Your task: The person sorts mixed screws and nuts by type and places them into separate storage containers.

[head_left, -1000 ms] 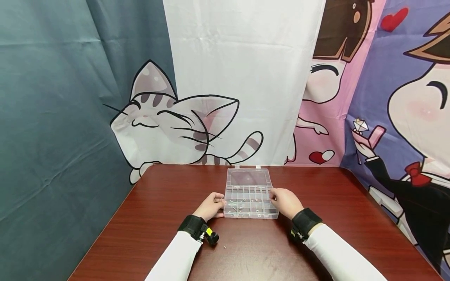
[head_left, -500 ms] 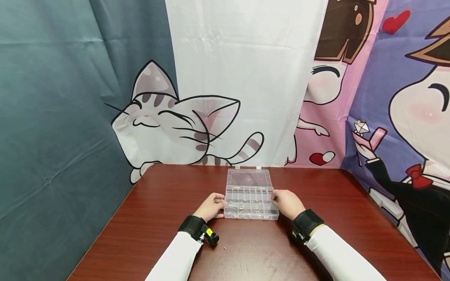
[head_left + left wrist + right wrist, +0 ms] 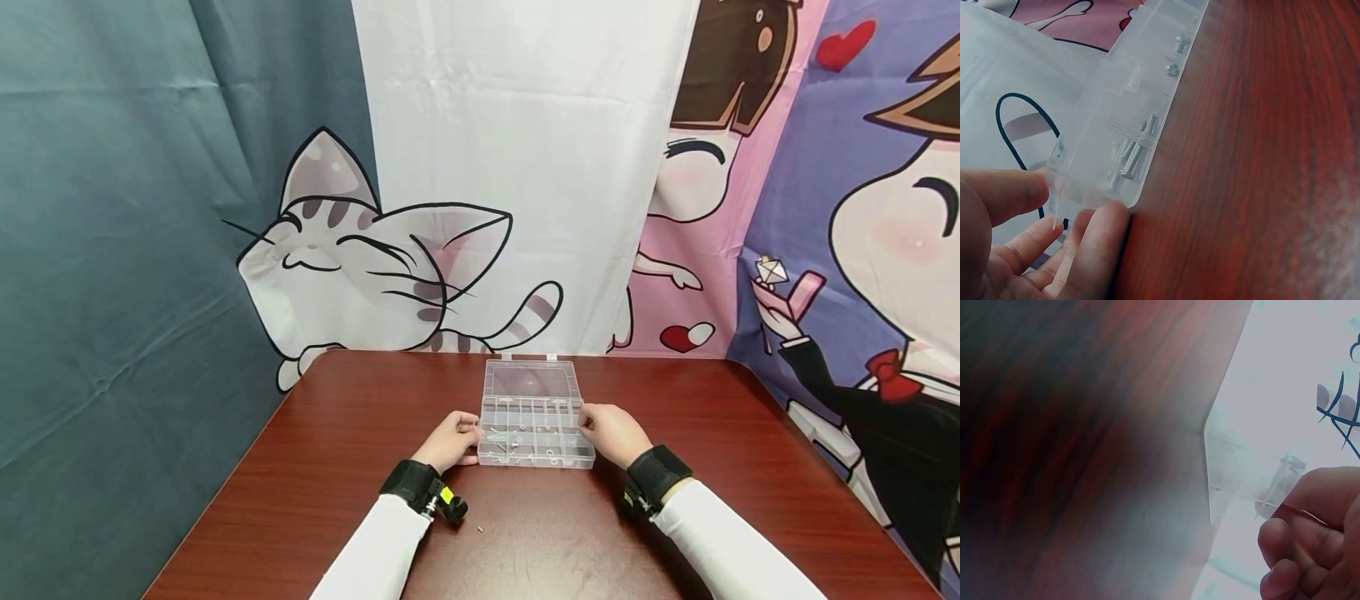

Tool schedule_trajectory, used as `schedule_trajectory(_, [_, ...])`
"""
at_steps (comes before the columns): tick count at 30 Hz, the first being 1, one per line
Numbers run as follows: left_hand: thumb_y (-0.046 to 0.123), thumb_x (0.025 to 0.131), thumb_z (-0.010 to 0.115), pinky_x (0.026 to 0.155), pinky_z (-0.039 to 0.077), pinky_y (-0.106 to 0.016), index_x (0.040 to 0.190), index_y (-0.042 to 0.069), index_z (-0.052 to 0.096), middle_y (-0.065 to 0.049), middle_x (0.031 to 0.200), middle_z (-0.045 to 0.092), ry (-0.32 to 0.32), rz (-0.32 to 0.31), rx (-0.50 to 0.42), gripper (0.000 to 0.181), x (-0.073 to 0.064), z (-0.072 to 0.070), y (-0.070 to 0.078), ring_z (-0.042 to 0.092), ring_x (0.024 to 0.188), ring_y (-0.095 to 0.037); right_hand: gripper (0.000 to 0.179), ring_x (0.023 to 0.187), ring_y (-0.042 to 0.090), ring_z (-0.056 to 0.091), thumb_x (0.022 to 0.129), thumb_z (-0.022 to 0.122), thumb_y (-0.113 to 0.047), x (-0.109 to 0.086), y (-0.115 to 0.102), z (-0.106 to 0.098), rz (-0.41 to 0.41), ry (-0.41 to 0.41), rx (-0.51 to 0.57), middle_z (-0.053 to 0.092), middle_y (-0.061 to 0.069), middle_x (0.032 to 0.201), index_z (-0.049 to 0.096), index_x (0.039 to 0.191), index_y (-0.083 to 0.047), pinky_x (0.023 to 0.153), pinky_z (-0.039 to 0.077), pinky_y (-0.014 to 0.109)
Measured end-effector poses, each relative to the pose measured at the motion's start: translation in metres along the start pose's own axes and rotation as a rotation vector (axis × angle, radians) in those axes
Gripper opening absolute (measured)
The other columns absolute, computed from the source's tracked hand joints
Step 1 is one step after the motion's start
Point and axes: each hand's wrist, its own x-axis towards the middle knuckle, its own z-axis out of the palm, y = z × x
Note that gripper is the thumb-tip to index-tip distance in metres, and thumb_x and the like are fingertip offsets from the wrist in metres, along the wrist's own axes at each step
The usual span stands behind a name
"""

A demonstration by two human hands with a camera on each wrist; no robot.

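In the head view a clear plastic compartment box (image 3: 536, 460) lies on the table with its lid (image 3: 531, 380) folded back. Bolts (image 3: 1135, 153) and other small metal hardware rest in several compartments. My left hand (image 3: 448, 442) holds the box's left end; the left wrist view shows its thumb near the rim and its fingers against the corner. At the opposite end, my right hand (image 3: 611, 433) has thumb and forefinger together at the right edge, other fingers curled. Whether anything small is between those fingertips is hidden.
A brown wood-grain table (image 3: 337, 525) carries the box near its far edge. One tiny piece (image 3: 480, 529) lies in front of the box. Behind the table hangs a printed cloth (image 3: 525, 167). Each wrist wears a black strap (image 3: 655, 477).
The head view shifted very slightly between the first and second frames. Both hands and the box stay essentially where they were.
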Motion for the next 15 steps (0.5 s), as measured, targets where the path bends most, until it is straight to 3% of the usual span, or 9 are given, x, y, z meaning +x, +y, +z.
schedule_trajectory(8, [0.012,0.09,0.057,0.063,0.057,-0.033,0.123,-0.001,0.042,-0.019,0.112,0.052,0.007,-0.009,0.007,0.038,0.001,0.001,-0.003,0.061,0.087,-0.02,0.014,0.063,0.011,0.046,0.077,0.071,-0.013,-0.002,-0.008,-0.001,-0.012,0.007,-0.003,0.053,-0.005,0.072,0.059,0.072,-0.019,0.061,0.045,0.028])
schedule_trajectory(15, [0.013,0.09,0.058,0.064,0.057,-0.034,0.123,-0.001,0.043,-0.019,0.115,0.051,0.003,0.002,0.018,0.038,0.0,0.0,-0.001,0.06,0.09,-0.021,0.012,0.069,0.01,0.052,0.077,0.071,-0.016,-0.005,-0.032,-0.005,-0.066,0.035,0.006,0.056,-0.007,0.077,0.06,0.073,-0.02,0.067,0.049,0.03])
